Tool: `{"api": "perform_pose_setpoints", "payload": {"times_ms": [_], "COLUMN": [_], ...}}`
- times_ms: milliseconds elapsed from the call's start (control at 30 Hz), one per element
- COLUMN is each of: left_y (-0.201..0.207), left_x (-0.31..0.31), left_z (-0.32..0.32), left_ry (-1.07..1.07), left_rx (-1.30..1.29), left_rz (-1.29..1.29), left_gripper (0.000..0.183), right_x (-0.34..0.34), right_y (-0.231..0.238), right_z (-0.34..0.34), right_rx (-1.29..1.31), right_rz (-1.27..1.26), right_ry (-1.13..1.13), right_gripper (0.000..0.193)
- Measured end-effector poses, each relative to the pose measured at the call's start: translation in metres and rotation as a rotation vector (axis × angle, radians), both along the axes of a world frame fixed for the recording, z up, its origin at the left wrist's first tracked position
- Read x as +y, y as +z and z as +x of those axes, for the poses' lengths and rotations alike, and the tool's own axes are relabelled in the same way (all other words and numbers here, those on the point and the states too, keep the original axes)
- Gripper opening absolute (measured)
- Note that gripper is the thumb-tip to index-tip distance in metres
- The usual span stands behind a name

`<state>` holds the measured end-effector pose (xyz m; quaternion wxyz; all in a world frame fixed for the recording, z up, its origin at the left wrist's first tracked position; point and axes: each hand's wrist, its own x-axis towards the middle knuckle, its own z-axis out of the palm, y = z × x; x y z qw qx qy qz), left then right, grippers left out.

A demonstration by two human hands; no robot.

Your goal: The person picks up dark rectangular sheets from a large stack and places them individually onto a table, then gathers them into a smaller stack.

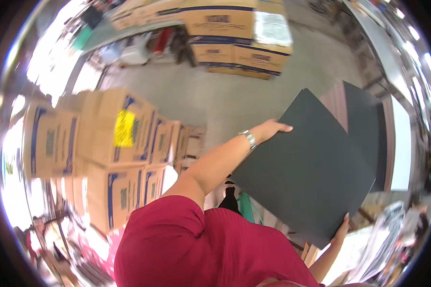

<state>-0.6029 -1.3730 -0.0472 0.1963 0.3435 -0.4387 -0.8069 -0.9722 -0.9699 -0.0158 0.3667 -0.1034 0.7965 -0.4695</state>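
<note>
A large dark grey sheet of board (309, 165), perhaps several sheets together, is held up in front of me, tilted cornerwise. My left hand (271, 130) grips its far left edge, thumb on top and fingers hidden beneath; a metal watch is on that wrist. At the near right edge my right hand (341, 230) is closed round the board, with only the thumb side showing. Beyond the board on the right stands a stack of similar dark sheets (366, 129), partly covered by the one I hold.
Cardboard cartons (129, 129) are piled on the left, one with a yellow label. More cartons (220, 21) stand at the far side, topped by a plastic-wrapped pack (272, 28). A long table (383, 38) runs along the far right. Plastic-wrapped material (380, 239) lies at the near right.
</note>
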Motion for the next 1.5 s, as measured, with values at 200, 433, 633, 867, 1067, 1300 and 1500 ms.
{"api": "perform_pose_setpoints", "payload": {"times_ms": [200,433,633,867,1067,1300,1500], "left_y": [0.083,0.252,0.219,0.11,0.074,0.047,-0.001], "left_x": [0.102,0.362,0.679,0.987,1.102,1.144,1.186], "left_z": [0.22,0.423,0.549,0.619,0.637,0.596,0.553], "left_ry": [0.468,1.123,1.77,2.127,2.304,2.203,2.338], "left_rx": [-0.209,-0.761,-0.283,-0.29,-0.113,-0.388,-0.124], "left_rz": [-0.262,-0.668,-0.435,-0.307,-0.353,-0.133,0.084], "left_gripper": [0.093,0.087,0.063,0.07,0.048,0.04,0.059], "right_x": [-0.046,-0.168,-0.124,0.05,0.12,0.118,0.1], "right_y": [-0.057,-0.009,0.078,0.115,0.063,-0.077,-0.031], "right_z": [0.081,0.242,0.475,0.769,0.923,0.96,1.03], "right_rx": [-0.191,-0.316,-0.252,-0.336,-0.302,0.391,0.742], "right_rz": [-0.242,-0.509,-0.756,-0.83,-0.863,-1.126,-0.442], "right_ry": [0.185,0.613,1.161,1.79,2.196,2.873,3.298], "right_gripper": [0.07,0.072,0.076,0.076,0.073,0.064,0.042]}}
